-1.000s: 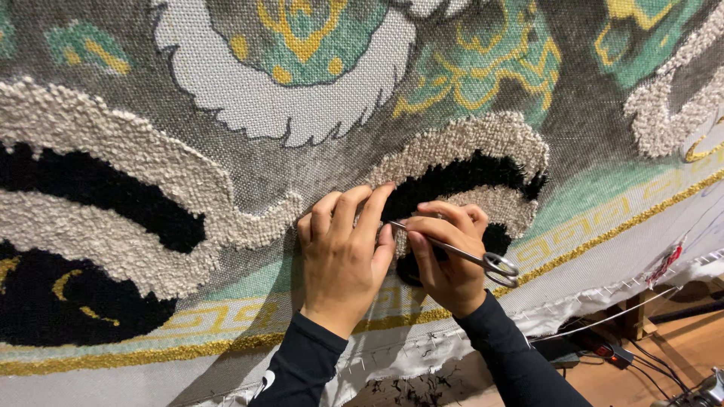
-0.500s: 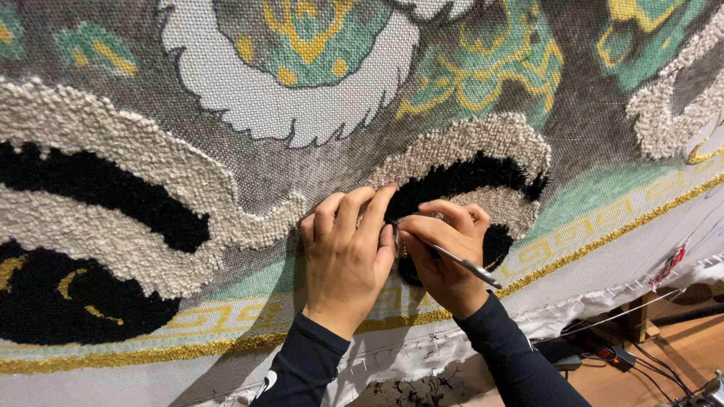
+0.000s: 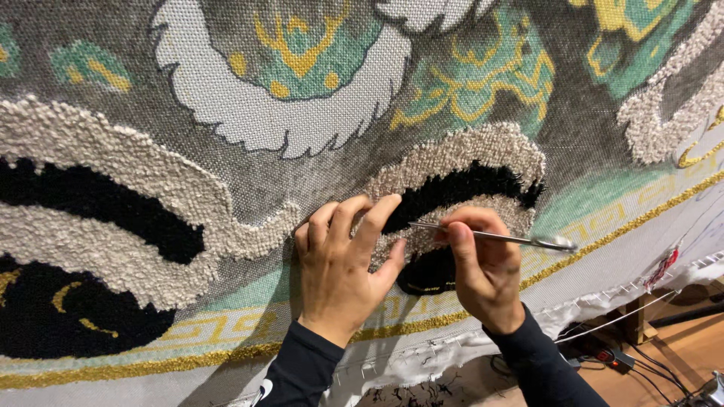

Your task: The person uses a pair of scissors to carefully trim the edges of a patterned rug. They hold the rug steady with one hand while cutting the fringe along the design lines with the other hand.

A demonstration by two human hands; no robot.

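Observation:
A large printed canvas rug [image 3: 249, 113] stretches before me, partly tufted with cream loops [image 3: 98, 181], black pile [image 3: 460, 185] and gold trim. My left hand [image 3: 343, 264] lies flat on the canvas, fingers spread beside a cream tufted curve. My right hand [image 3: 483, 264] pinches thin metal scissors [image 3: 494, 237] held level, their tips pointing left toward my left fingers at the cream loops, their handle sticking out to the right. Both arms wear dark sleeves.
The rug's white fabric edge [image 3: 603, 301] hangs at the lower right. Below it lie a wooden floor [image 3: 679, 354], cables and a power strip [image 3: 603, 354]. Black yarn scraps [image 3: 407, 392] lie under the rug's edge.
My right hand has turned the scissors from slanting down-right to nearly level. My left hand has stayed flat on the canvas, barely shifting.

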